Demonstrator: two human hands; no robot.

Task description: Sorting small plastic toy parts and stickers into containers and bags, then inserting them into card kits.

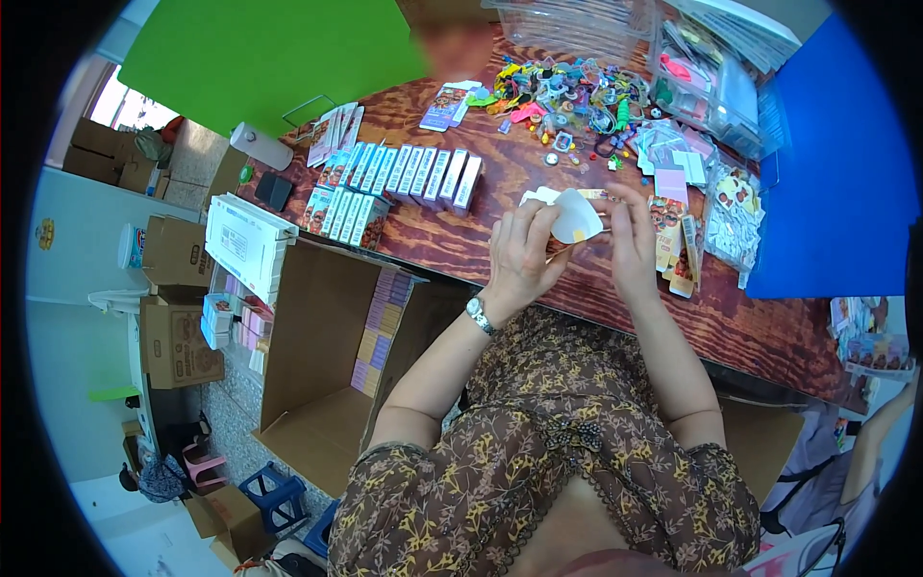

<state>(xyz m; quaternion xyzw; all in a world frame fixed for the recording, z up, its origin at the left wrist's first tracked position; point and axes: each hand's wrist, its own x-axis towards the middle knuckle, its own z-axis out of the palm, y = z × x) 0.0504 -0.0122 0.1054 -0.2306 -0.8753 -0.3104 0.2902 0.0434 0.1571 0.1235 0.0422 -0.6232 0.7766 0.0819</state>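
In front of me, at the table's near edge, my left hand grips a small carton with a white inside and a raised end flap. My right hand is beside its right side, fingers parted; whether a fingertip touches the carton I cannot tell. Several flat printed cartons lie just right of that hand. Rows of filled-out small boxes stand upright to the left. Beyond my hands spreads a heap of small colourful trinkets. A clear bag of panda-printed pieces lies at the right.
A large open cardboard box below the table's left edge holds small boxes. Green and blue panels flank the table. Clear plastic bins stand at the back. Another person's arm shows at the right.
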